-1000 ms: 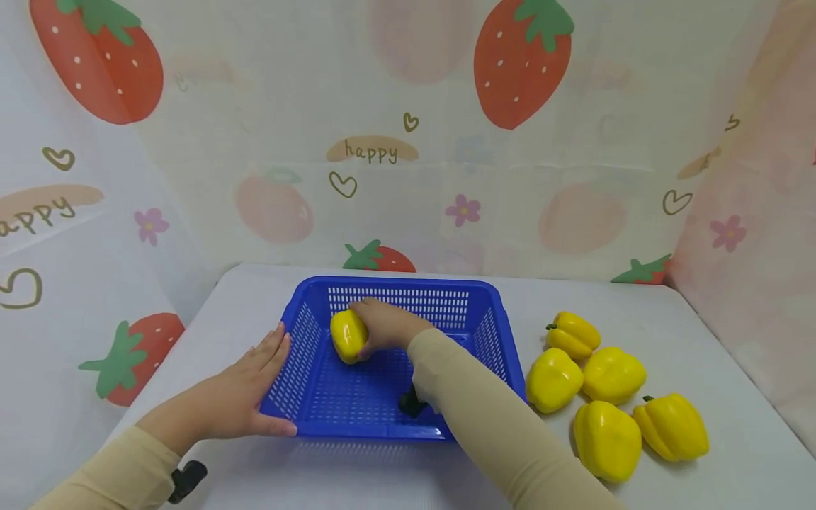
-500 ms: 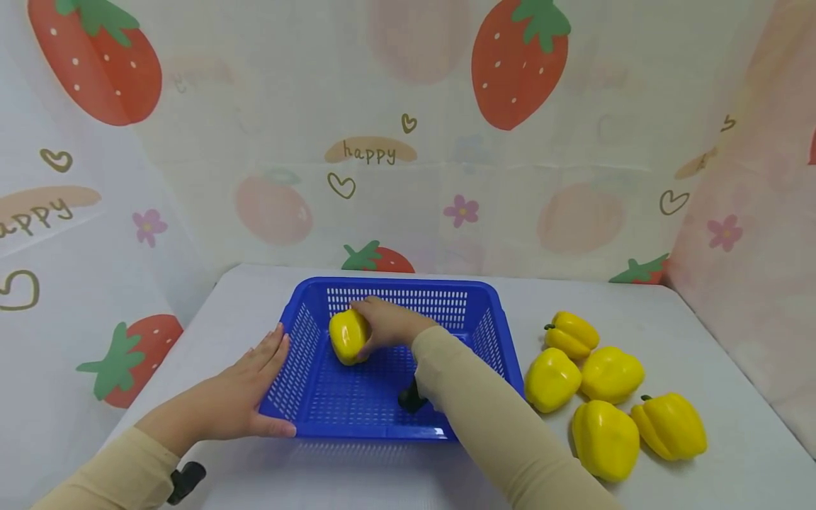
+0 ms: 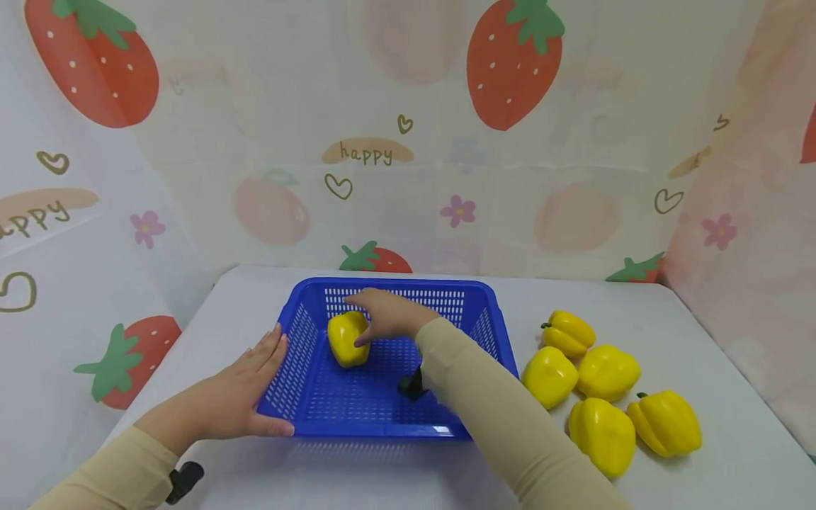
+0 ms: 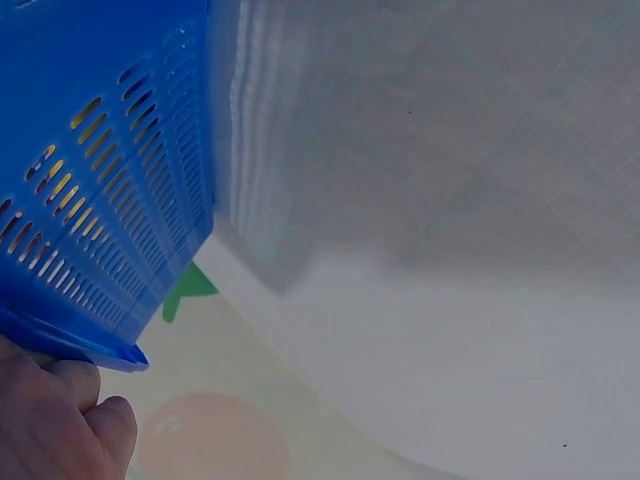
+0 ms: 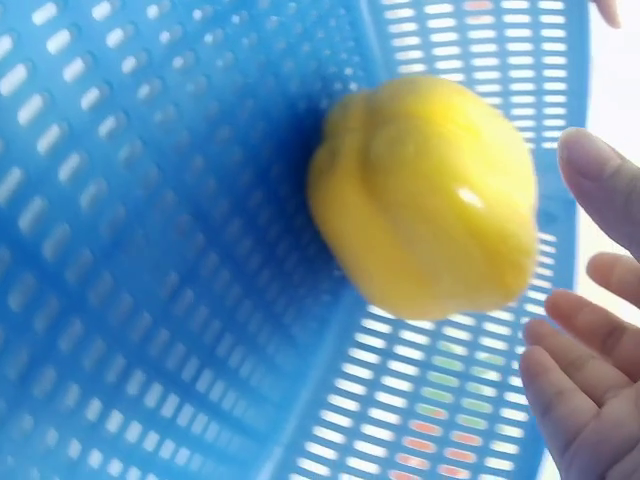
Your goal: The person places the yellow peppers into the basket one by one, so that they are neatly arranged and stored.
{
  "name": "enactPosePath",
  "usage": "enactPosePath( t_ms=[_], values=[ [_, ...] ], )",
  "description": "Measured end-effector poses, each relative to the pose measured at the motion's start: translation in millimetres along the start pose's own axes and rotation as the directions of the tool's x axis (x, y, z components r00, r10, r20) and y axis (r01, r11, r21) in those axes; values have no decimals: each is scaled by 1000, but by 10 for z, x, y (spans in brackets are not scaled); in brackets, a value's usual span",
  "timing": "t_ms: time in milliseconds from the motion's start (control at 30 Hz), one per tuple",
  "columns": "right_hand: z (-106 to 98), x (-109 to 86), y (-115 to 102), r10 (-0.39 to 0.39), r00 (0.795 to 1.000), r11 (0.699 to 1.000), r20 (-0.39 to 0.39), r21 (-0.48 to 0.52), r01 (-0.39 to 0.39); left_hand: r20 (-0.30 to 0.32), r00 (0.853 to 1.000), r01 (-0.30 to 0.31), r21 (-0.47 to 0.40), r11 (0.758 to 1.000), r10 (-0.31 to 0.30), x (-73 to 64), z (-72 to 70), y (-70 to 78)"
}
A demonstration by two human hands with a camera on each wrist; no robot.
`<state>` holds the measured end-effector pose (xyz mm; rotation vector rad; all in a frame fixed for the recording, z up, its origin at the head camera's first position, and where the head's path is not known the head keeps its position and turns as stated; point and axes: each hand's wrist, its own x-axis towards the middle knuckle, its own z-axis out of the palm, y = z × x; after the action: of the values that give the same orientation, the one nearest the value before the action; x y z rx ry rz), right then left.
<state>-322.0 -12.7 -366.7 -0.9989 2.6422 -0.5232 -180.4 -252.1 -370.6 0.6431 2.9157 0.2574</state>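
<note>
A yellow bell pepper (image 3: 347,343) lies in the left part of a blue slotted plastic basket (image 3: 382,430). Just above and right of it is my right hand (image 3: 390,315), fingers spread. In the right wrist view a gap shows between the fingertips (image 5: 545,370) and the pepper (image 5: 430,200). My left hand (image 3: 239,393) rests with straight fingers along the basket's left rim, its thumb at the front left corner. The left wrist view shows part of that hand (image 4: 60,425) against the basket rim (image 4: 75,345).
Several more yellow bell peppers (image 3: 608,372) sit in a group on the white table (image 3: 542,297), right of the basket. Behind stands a cloth backdrop (image 3: 268,120) printed with strawberries. Black wrist mounts (image 3: 185,482) stick out from the sleeves.
My right hand has let go of the pepper, opened its fingers and lifted slightly up and right. The pepper stays in the basket. The left hand keeps its place on the rim.
</note>
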Motion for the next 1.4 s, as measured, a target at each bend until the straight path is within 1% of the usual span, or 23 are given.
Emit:
enactPosePath(
  t_ms=[133, 300, 500, 700, 900, 1100, 1400],
  values=[
    [-78, -46, 1, -9, 1000, 1000, 6, -2, 9, 9, 1000, 12, 8, 1000, -12, 4, 0, 7],
    [-178, -121, 24, -30, 1000, 999, -5, 13, 30, 12, 1000, 7, 13, 1000, -7, 1, -13, 12],
    [-286, -223, 40, -34, 999, 999, -18, 14, 35, 6, 1000, -3, 15, 1000, 2, -11, -36, 30],
    [-397, -317, 34, -38, 999, 999, -23, 25, 38, 8, 1000, 6, 18, 1000, -6, -25, -39, 38],
    [-512, -399, 59, -81, 996, 996, -39, -33, 80, 6, 1000, 7, 28, 1000, -7, -21, -9, 16],
    [-612, -521, 126, -64, 997, 998, -49, -28, 63, -1, 1000, -1, 31, 1000, 1, -9, 1, 1],
    [-746, -719, 287, -39, 993, 999, -109, 20, 41, 5, 1000, 7, 37, 999, -8, 4, 9, 14]
  ],
)
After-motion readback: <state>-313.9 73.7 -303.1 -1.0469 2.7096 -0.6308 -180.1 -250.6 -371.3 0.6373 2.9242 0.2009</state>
